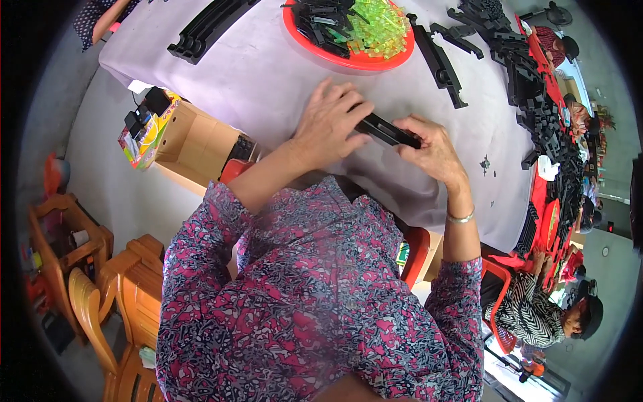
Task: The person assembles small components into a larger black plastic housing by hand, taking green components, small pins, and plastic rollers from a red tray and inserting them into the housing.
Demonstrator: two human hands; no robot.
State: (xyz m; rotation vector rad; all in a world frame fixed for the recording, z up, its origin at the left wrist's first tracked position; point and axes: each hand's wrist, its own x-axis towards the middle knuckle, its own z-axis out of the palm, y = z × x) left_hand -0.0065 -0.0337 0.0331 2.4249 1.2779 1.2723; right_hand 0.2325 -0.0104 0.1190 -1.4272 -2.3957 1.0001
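Observation:
A short, narrow black plastic part (387,130) with a long slot is held low over the cloth, slanting down to the right. My right hand (432,149) is closed on its right end, thumb below and fingers above. The left end of the part sits between the thumb and bent forefinger of my left hand (329,125); the exact contact there is partly hidden. Beyond my hands stands a red round tray (368,65) with small black pieces (323,30) and translucent yellow-green pieces (376,30).
Long black strips (439,61) and a curved black part (207,30) lie on the pale tablecloth (268,87). Piled black parts (529,87) line the right side. An open cardboard box (191,144) stands left, wooden chairs (127,288) lower left. Other people sit along the right.

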